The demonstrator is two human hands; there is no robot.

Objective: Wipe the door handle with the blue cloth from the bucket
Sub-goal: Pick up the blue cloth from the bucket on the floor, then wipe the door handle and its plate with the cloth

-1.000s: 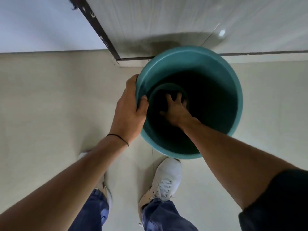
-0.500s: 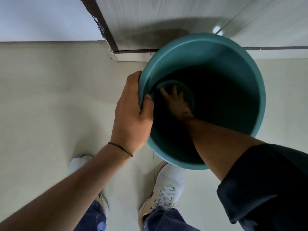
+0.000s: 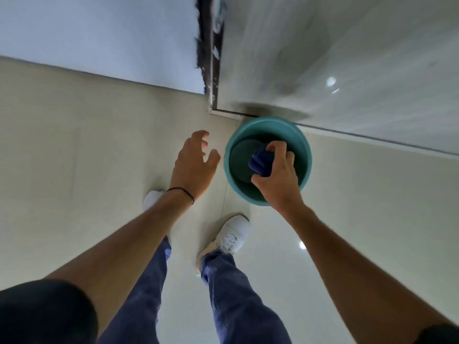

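The right hand (image 3: 275, 175) grips the bunched dark-blue cloth (image 3: 260, 162) above the round teal plastic bucket (image 3: 233, 150), fingers pinching it; the left hand (image 3: 192, 165) hovers beside, fingers spread. Best to lift the cloth clear of the rim before seeking the handle, unseen here.

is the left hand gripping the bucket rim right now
No, the left hand hangs open with spread fingers, apart from the bucket, while the right hand holds the blue cloth.

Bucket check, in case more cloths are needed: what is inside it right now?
The bucket shows only its dark bare bottom. The right hand, holding the blue cloth, covers the rest.
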